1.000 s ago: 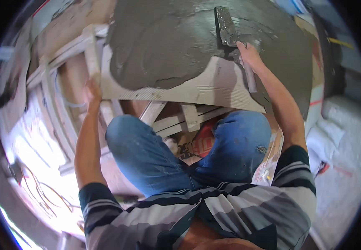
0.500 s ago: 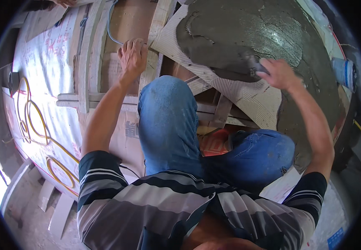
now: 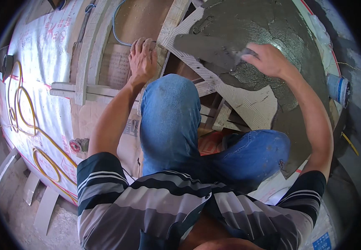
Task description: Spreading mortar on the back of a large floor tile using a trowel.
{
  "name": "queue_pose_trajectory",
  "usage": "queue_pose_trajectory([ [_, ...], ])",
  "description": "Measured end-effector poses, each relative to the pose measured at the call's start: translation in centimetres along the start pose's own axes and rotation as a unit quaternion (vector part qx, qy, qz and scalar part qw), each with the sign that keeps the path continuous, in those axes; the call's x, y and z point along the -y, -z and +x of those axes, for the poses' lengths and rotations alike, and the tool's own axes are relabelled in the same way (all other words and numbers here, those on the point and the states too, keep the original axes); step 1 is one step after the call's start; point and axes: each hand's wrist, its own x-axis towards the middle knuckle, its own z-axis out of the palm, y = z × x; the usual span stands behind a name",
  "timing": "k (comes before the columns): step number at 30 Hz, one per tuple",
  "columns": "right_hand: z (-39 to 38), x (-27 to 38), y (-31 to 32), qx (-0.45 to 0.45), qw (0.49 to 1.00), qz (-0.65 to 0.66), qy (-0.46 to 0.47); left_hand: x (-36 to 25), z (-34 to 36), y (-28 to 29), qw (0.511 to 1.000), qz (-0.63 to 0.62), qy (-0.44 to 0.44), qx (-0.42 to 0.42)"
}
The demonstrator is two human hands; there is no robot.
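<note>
My right hand (image 3: 267,60) is wrapped round the handle of a trowel (image 3: 209,49), whose long grey blade is coated in mortar. The blade lies over the left edge of a spread of wet grey mortar (image 3: 238,21) on a pale, ribbed-backed panel (image 3: 253,106). Bare ribs show along the panel's left and near edges. My left hand (image 3: 143,60) rests with its fingers apart beside a wooden beam (image 3: 161,54), holding nothing. Between my arms is my raised knee in blue jeans (image 3: 170,116).
Wooden slats (image 3: 93,54) and brown board lie at the left. A yellow hose (image 3: 34,114) coils over white printed sheeting (image 3: 43,79). Beside my left forearm sits a small round reddish fitting (image 3: 78,145). A blue-and-white roll-shaped object (image 3: 337,88) stands at the far right.
My right hand has shifted slightly left and away from me, bringing the trowel's blade into plain sight at the mortar's left edge. The view has shifted a little; my left hand still rests by the beam.
</note>
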Motion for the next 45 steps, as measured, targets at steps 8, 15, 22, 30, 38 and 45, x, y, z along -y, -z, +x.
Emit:
queue_pose_trajectory([
  [8,8.4,-1.4,-3.3,-0.19,0.968,-0.048,-0.154,-0.2,0.1,0.2,1.0,0.002,0.011,0.004],
  [15,2.5,-2.7,-4.6,-0.21,0.969,0.081,-0.107,-0.3,-0.1,0.1,1.0,0.006,0.019,0.006],
  [22,0.9,-0.2,-6.1,-0.103,0.995,-0.005,-0.01,-0.1,-0.2,-0.3,1.0,0.019,0.02,0.003],
  [30,-5.0,0.8,-9.5,0.051,0.996,-0.006,0.078,0.2,-0.4,-0.6,1.0,0.021,0.007,-0.018],
  [38,-8.3,-2.8,-10.0,0.1,0.987,-0.035,0.122,0.2,-0.5,-0.6,1.0,0.013,0.01,-0.012],
  [45,-5.5,-5.6,-7.7,-0.13,0.986,-0.088,0.061,-0.1,-0.4,-0.4,0.999,0.028,0.014,-0.004],
])
